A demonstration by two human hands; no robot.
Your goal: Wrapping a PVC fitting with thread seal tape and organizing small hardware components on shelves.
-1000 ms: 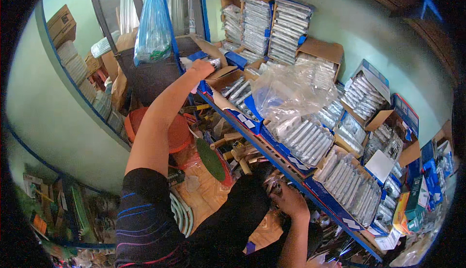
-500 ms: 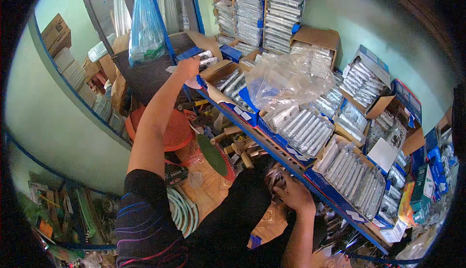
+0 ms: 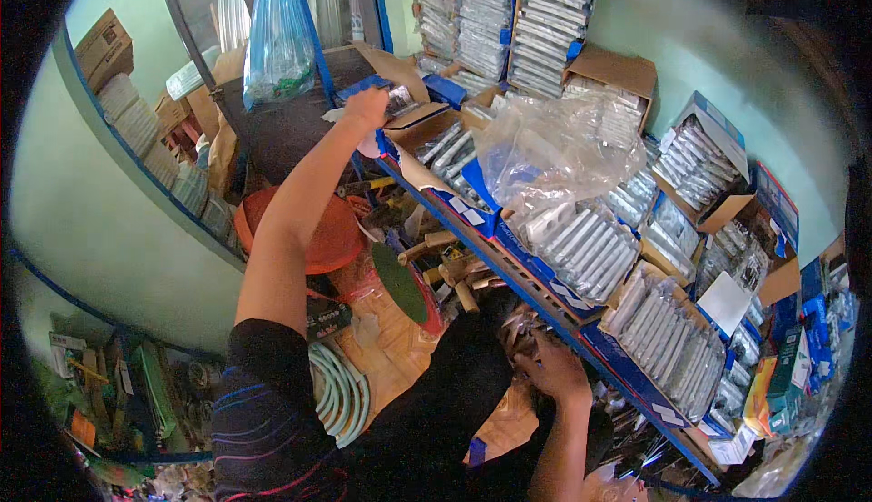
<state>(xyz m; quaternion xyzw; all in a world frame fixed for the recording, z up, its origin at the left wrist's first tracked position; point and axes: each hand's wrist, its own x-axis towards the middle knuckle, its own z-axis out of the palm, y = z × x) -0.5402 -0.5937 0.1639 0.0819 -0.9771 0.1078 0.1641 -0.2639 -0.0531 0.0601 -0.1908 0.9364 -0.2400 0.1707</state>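
Observation:
My left arm reaches far forward, and my left hand (image 3: 368,109) is closed at the near edge of an open cardboard box (image 3: 413,119) at the shelf's far left end. What its fingers hold, if anything, is hidden behind the hand. Low down beside my dark-clothed knee, my right hand (image 3: 556,371) is bent just under the shelf's front edge (image 3: 536,300). Its fingers curl near shiny small things (image 3: 520,328) in shadow, too dark to name. Next to my left hand, silvery wrapped packets (image 3: 400,99) show inside the box.
Blue-and-white boxes of plastic-wrapped packets (image 3: 668,343) fill the slanted shelf. A crumpled clear plastic bag (image 3: 554,152) lies over some. Below are an orange-red round tub (image 3: 309,229), a green oval pad (image 3: 400,284), wooden-handled tools (image 3: 459,279) and a coiled pale hose (image 3: 341,393). A blue bag (image 3: 277,43) hangs at left.
My view has shifted slightly, so the shelf sits a little more to the right. My left hand has moved a little up and right along the box. My right hand has barely moved.

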